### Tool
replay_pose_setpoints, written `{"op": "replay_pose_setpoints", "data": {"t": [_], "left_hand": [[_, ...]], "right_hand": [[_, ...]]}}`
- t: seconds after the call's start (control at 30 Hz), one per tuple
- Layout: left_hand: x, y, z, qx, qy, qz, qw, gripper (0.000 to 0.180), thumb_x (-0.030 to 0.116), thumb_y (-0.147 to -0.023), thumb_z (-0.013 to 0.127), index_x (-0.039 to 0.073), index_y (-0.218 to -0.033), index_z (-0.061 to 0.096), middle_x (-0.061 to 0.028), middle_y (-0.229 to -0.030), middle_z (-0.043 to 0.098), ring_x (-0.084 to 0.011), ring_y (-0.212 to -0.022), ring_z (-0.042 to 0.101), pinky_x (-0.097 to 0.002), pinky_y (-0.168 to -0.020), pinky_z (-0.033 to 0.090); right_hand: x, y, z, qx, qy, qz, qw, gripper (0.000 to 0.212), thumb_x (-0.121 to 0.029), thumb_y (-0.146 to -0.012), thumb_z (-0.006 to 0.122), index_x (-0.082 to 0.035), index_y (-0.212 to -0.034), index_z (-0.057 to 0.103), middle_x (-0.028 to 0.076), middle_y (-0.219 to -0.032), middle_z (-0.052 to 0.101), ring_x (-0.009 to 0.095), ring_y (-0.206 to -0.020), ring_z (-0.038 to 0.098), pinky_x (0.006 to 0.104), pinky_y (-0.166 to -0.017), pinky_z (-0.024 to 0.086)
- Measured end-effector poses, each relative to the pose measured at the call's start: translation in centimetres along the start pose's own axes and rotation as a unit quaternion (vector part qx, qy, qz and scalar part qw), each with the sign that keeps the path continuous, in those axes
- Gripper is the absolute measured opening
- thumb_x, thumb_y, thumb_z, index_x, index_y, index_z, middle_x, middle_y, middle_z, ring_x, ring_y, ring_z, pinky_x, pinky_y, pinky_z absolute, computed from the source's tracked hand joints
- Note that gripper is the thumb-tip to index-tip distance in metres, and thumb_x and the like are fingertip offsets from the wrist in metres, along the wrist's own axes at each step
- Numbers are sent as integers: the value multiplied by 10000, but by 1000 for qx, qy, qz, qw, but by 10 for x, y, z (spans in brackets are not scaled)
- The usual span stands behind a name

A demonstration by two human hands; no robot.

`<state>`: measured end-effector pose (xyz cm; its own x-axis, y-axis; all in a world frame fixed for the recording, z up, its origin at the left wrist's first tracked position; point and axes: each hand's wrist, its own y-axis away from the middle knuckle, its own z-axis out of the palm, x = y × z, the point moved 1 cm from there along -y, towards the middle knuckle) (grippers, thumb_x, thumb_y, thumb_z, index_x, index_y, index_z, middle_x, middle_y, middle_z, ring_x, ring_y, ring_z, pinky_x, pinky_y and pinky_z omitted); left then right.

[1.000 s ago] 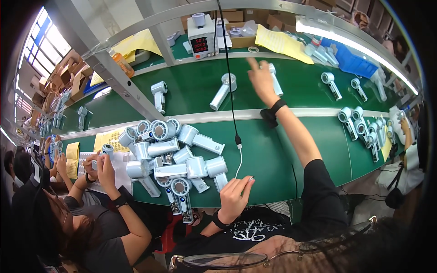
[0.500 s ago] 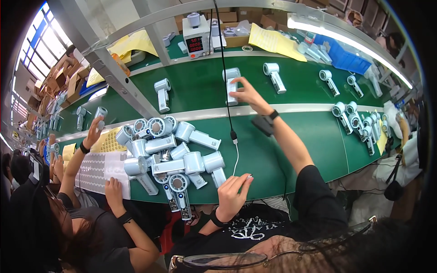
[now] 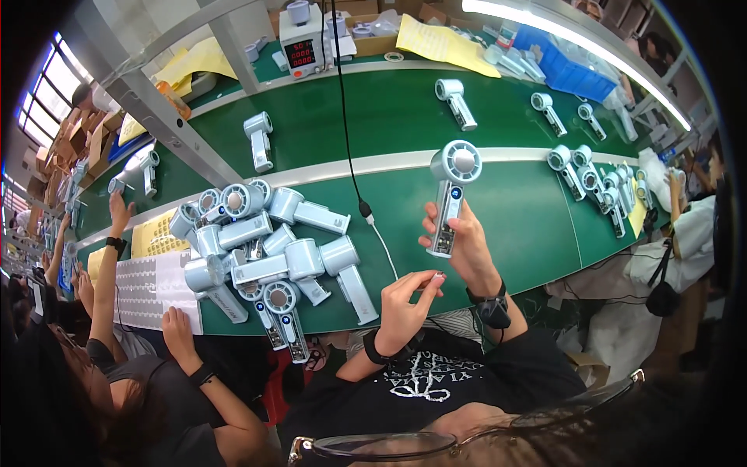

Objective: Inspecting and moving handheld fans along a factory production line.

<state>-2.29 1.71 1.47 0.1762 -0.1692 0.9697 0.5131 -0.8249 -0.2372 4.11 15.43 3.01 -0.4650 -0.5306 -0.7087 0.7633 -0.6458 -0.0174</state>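
Note:
A pale blue handheld fan [image 3: 457, 163] is upright above the near bench, with my right hand [image 3: 471, 247] wrapped round its lower handle. The handle's front is uncovered and shows the circuit parts and a small lit blue display. Lower and to the left, my left hand [image 3: 401, 313] pinches the end of a white charging cable [image 3: 383, 241]. The plug tip at its fingertips is small and partly hidden, apart from the fan. To the left of my hands lies a heap of similar fans [image 3: 303, 261], several with uncovered handles.
Along the green conveyor [image 3: 366, 109] lie more spaced-out fans. A power supply with red digits [image 3: 302, 48] stands behind it. A black hanging cord [image 3: 344, 117] crosses the view. On the left, a co-worker's hand [image 3: 179, 335] rests by a perforated white sheet [image 3: 148, 292]. More fans [image 3: 603, 187] lie right.
My right hand has picked the fan up from the conveyor and brought it close, turned upright. My left hand still pinches the cable end. The co-worker's far hand has moved toward the conveyor.

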Motion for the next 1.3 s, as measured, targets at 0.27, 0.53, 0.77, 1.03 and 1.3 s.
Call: {"op": "replay_pose_setpoints", "data": {"t": [0.27, 0.53, 0.77, 1.03, 1.3], "left_hand": [[-4, 6, 8, -7, 75, -38, 996, 83, 20, -854, 642, -57, -887, 646, -95, -660, 645, -134, -597, 638, -246, -548, 468], [3, 8, 3, 6, 56, -52, 997, 94, 23, -866, 624, -69, -852, 639, -80, -596, 624, -111, -532, 598, -235, -506, 437], [-4, 12, -3, -35, 138, -149, 978, 149, 27, -916, 570, -74, -849, 657, -28, -622, 587, -74, -545, 538, -200, -505, 410], [-11, 14, -2, -28, 187, -146, 971, 115, 16, -902, 588, -79, -876, 647, -30, -610, 599, -57, -554, 534, -199, -509, 409], [-7, 11, -4, -48, 200, -182, 962, 125, 41, -899, 612, -76, -876, 649, -32, -616, 609, -60, -564, 551, -196, -509, 411]], "right_hand": [[20, 21, 4, 9, -119, 14, 993, 396, -207, -819, 621, -9, -1081, 401, 53, -983, 435, 120, -818, 466, 301, -661, 476], [27, 24, 11, 24, -68, -27, 997, 379, -174, -836, 606, -48, -1119, 388, 58, -986, 434, 125, -824, 469, 299, -669, 467], [32, 26, 12, 35, 40, -81, 995, 496, -67, -815, 607, -98, -1216, 318, 71, -995, 427, 139, -802, 478, 303, -665, 459], [35, 27, 12, 15, 94, -130, 987, 625, -62, -795, 628, -103, -1284, 241, 89, -1007, 416, 144, -790, 485, 305, -662, 458], [35, 27, 6, -10, 87, -120, 989, 635, -77, -792, 642, -96, -1286, 244, 100, -1022, 415, 151, -814, 490, 311, -668, 460]]}}
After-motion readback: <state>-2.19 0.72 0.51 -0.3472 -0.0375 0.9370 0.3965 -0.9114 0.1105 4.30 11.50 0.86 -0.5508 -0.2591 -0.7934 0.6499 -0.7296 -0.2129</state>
